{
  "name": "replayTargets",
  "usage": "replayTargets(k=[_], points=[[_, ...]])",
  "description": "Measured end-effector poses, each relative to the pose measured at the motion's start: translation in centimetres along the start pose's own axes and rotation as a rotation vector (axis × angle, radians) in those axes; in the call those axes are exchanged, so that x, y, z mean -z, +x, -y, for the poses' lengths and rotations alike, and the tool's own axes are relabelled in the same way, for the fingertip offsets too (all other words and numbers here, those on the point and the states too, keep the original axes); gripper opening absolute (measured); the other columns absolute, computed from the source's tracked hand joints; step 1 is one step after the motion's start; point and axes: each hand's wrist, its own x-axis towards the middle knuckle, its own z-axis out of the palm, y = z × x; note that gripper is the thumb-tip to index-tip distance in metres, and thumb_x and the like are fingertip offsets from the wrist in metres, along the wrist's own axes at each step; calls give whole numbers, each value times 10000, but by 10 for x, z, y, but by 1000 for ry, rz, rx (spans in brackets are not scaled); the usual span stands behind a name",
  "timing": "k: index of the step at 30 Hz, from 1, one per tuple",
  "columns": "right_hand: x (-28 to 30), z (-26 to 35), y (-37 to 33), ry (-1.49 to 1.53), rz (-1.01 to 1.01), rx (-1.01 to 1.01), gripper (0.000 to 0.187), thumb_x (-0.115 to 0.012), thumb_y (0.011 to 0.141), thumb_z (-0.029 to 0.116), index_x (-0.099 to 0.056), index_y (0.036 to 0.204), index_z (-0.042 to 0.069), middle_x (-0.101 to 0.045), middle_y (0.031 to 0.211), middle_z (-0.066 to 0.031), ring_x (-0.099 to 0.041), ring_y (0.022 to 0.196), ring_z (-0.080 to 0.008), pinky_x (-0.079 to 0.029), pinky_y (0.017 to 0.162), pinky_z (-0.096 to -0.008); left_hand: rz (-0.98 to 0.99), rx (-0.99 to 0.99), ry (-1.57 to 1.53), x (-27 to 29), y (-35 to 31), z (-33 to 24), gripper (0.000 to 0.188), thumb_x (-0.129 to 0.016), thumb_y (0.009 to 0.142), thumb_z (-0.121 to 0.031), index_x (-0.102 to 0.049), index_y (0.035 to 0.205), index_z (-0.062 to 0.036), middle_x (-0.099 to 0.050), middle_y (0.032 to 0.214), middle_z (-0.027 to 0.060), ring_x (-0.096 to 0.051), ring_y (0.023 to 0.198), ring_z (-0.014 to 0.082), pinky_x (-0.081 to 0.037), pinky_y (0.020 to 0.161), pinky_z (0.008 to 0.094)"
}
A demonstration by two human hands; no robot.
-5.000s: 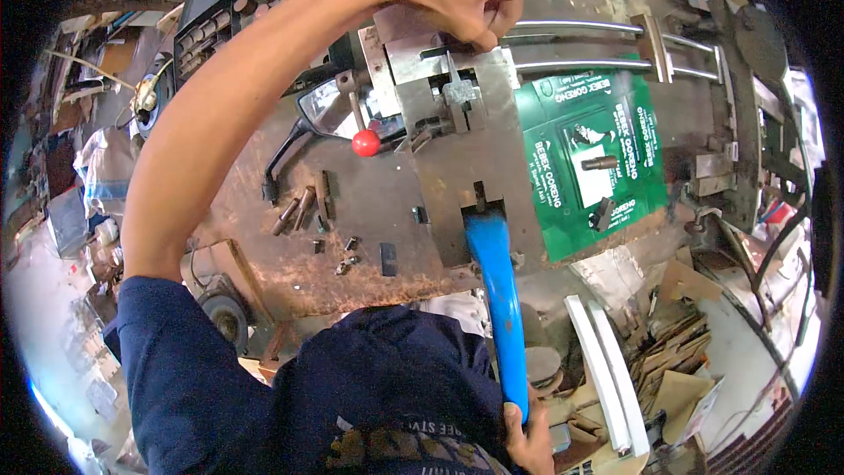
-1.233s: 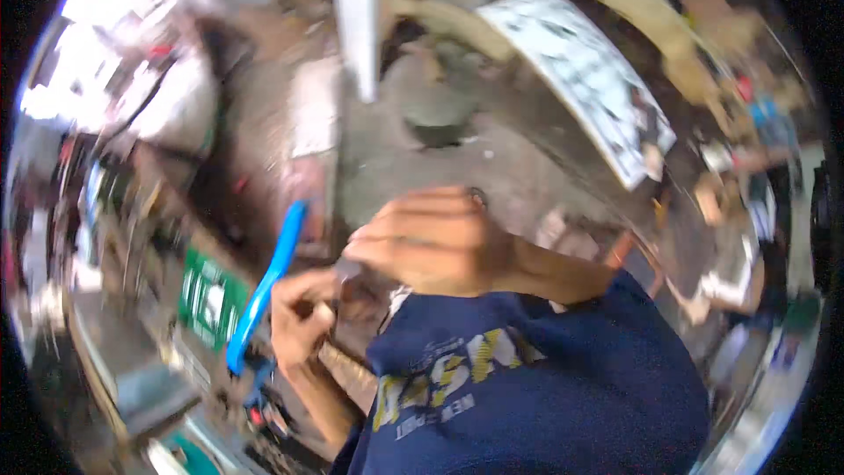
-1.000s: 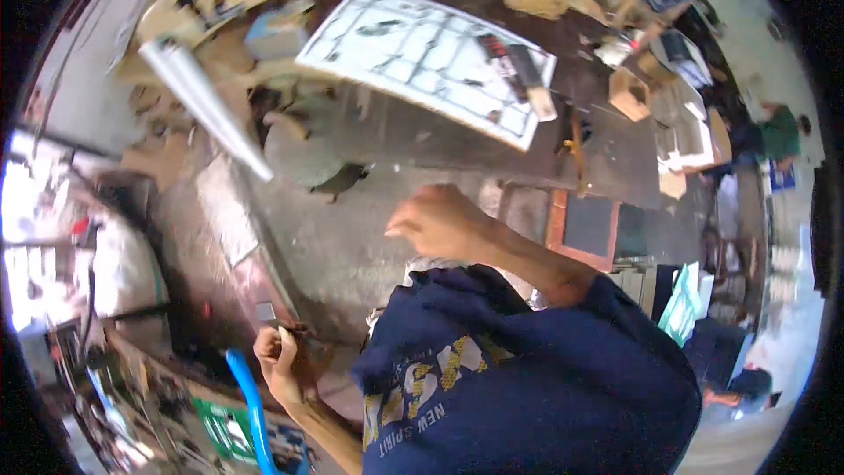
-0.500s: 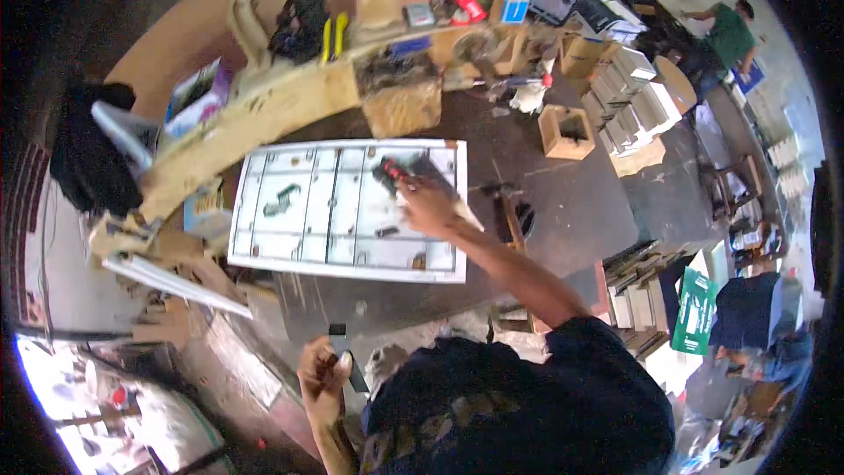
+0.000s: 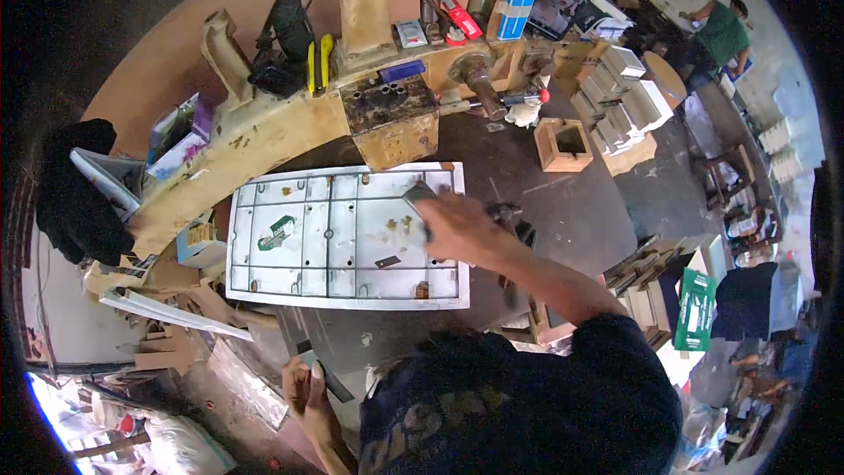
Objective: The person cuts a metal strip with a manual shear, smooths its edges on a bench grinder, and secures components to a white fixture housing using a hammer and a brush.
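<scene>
A white rectangular panel [image 5: 264, 286] with dark grid lines lies on the dark workbench. My right hand [image 5: 462, 229] is over its right part, fingers curled around a dark grey flat piece [image 5: 417, 193], mostly hidden under the hand. My left hand [image 5: 308, 394] is off the bench's near side, pinching a flat grey strip [image 5: 331, 378] with a black end. On the panel rest a green-and-white label [image 5: 277, 234], a small dark flat piece [image 5: 387, 262] and some brownish crumbs [image 5: 399, 225].
Behind the panel a curved beige machine frame [image 5: 255, 136] carries a metal block, yellow-handled pliers [image 5: 318, 63] and small boxes. A wooden box [image 5: 563, 144] and stacked white pieces [image 5: 620, 105] stand right. Another person [image 5: 723, 33] works at the far right.
My right hand has shifted slightly right and down; the red-and-black object at its fingers no longer shows. The left hand's strip has tilted. The whole view has shifted a little.
</scene>
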Motion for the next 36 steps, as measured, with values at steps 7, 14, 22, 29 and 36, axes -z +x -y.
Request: replayTargets(k=[7, 14, 22, 29, 36], points=[[-4, -87, -101, 405, 692, -312, 395, -702, 803, 246, -543, 1089, 25, -644, 954, -133, -654, 884, -245, -528, 779, -396, 161, 3, -100, -55, 35, -10, 197, -680, 904, -49, -640, 1095, -19, -598, 903, -14, -525, 854, 72, -401, 798, 206], [-41, -30, -165, 1587, 270, -380, 378, -714, 876, 151, -551, 1205, 60, -642, 951, -79, -610, 823, -129, -496, 731, -273, 132, -173, 146, -60, 50, -19, 168, -707, 902, -105, -705, 1056, -36, -611, 803, -28, -521, 743, 65, -390, 677, 217], [35, 54, -142, 1057, 430, -75, 415, -694, 872, 44, -535, 1254, 75, -578, 1141, -54, -549, 1144, -189, -393, 1033, -349, 356, -171, 136, -95, 43, -64, 218, -725, 842, 8, -703, 1057, 39, -633, 812, 45, -525, 705, 84, -430, 652, 241], [16, 56, -142, 1339, 448, 104, 625, -655, 847, -47, -394, 1393, 109, -534, 1265, -90, -485, 1273, -265, -333, 1105, -404, 436, -237, 166, -80, 39, -72, 250, -731, 810, 58, -720, 1058, 31, -626, 799, 62, -535, 723, 106, -415, 665, 232], [32, 51, -143, 1042, 390, 87, 574, -614, 829, -66, -461, 1360, 90, -532, 1191, -122, -547, 1136, -286, -427, 988, -396, 429, -340, 451, -94, 30, -77, 330, -746, 745, 79, -744, 1056, -30, -580, 726, 102, -509, 652, 145, -402, 628, 254]])
